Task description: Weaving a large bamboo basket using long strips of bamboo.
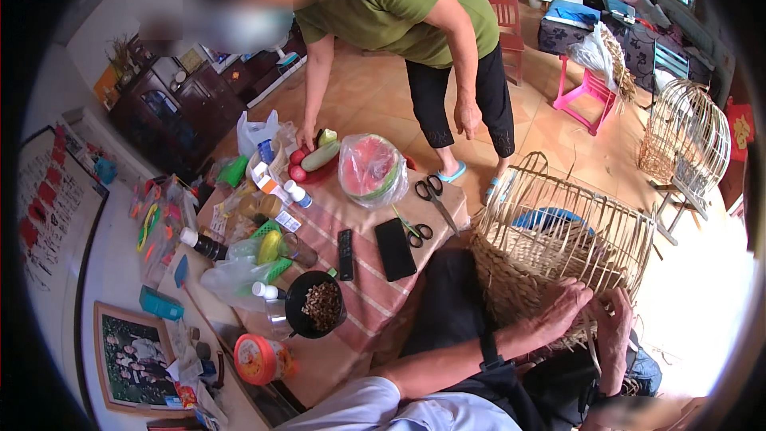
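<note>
On my lap lies a half-woven straw basket (511, 271), tilted, with a thick braided wall and long pale stakes standing out of it. My left hand (565, 305) is closed at the weave on the near side, its fingertips pinched on a straw strand. Close beside it, my right hand (614, 323) is bent with its fingers closed at the same spot. A pale straw strip (591, 345) hangs down between the hands. What exactly lies between the fingertips is small and partly hidden. Something blue (550, 219) shows through the stakes.
Left of me, a cloth-covered table (355, 319) bears scissors (436, 201), a phone (395, 248), a remote (345, 255), wrapped watermelon (371, 168) and a black bowl (315, 304). A person in green (399, 8) leans over it, reaching toward vegetables. Another basket (686, 132) and pink stool (589, 96) stand right.
</note>
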`<control>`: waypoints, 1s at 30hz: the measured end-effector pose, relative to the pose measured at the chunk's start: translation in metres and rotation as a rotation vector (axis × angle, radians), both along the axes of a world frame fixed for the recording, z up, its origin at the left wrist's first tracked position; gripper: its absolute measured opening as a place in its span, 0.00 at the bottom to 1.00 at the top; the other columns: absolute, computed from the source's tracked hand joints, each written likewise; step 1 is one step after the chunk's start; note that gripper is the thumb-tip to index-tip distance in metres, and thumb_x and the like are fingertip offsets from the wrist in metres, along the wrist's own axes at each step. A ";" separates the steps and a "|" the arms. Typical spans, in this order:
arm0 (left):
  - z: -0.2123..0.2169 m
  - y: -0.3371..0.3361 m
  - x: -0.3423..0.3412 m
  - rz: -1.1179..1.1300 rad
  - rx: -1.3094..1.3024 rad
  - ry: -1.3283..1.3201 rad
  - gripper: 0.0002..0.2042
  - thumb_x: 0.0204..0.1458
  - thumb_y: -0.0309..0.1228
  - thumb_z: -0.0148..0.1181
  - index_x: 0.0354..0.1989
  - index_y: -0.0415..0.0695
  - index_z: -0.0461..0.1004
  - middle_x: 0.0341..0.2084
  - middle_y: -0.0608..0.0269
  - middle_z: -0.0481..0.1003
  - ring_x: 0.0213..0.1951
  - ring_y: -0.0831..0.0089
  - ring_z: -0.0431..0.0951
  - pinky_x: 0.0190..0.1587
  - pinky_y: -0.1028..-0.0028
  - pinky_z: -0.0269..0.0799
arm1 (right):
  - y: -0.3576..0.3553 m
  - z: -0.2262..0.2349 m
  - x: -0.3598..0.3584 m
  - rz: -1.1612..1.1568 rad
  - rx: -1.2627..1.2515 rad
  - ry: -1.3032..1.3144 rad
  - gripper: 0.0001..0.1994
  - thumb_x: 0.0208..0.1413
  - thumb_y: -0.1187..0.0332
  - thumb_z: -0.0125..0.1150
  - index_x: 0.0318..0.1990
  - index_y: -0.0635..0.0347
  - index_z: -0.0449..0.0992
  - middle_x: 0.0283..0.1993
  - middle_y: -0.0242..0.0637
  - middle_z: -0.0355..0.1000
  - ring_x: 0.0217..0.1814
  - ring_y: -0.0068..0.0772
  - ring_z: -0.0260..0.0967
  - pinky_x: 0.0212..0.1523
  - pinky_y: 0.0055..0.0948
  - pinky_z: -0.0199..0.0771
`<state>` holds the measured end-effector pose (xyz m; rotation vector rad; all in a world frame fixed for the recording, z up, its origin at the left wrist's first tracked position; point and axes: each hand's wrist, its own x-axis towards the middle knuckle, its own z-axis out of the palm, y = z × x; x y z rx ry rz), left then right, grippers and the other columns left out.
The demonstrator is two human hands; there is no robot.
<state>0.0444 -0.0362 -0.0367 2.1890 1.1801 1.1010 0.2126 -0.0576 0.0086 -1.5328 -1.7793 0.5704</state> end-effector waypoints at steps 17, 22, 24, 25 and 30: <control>0.020 0.017 -0.097 -0.177 -0.232 0.086 0.20 0.41 0.22 0.72 0.44 0.35 0.75 0.37 0.49 0.78 0.43 0.50 0.79 0.47 0.62 0.74 | 0.012 0.011 -0.038 0.253 0.233 -0.225 0.05 0.52 0.73 0.63 0.36 0.59 0.75 0.31 0.39 0.71 0.37 0.45 0.73 0.37 0.41 0.75; 0.072 0.006 -0.102 -0.060 -0.097 0.215 0.19 0.51 0.18 0.62 0.53 0.40 0.76 0.43 0.51 0.79 0.47 0.52 0.80 0.52 0.61 0.76 | 0.004 0.022 -0.022 0.196 0.212 -0.207 0.08 0.51 0.75 0.64 0.40 0.55 0.78 0.31 0.38 0.72 0.37 0.44 0.75 0.35 0.39 0.76; 0.074 0.004 -0.108 -0.021 -0.018 0.201 0.18 0.53 0.18 0.59 0.53 0.41 0.75 0.44 0.52 0.79 0.47 0.52 0.80 0.51 0.61 0.76 | -0.004 0.009 -0.010 0.151 0.197 -0.175 0.09 0.51 0.75 0.65 0.41 0.54 0.78 0.32 0.37 0.73 0.37 0.43 0.75 0.36 0.38 0.76; 0.074 0.002 -0.109 0.021 0.056 0.192 0.18 0.54 0.17 0.57 0.54 0.41 0.75 0.45 0.52 0.79 0.48 0.52 0.80 0.51 0.61 0.77 | -0.011 0.000 -0.005 0.107 0.178 -0.138 0.10 0.50 0.75 0.66 0.42 0.53 0.79 0.33 0.37 0.73 0.37 0.43 0.75 0.36 0.38 0.76; 0.051 0.008 -0.085 -0.125 -0.038 0.152 0.13 0.57 0.20 0.58 0.50 0.41 0.77 0.42 0.50 0.80 0.45 0.53 0.81 0.49 0.64 0.77 | -0.038 -0.002 -0.017 -0.113 0.355 -0.204 0.12 0.45 0.76 0.70 0.39 0.57 0.78 0.42 0.38 0.75 0.44 0.46 0.72 0.43 0.41 0.74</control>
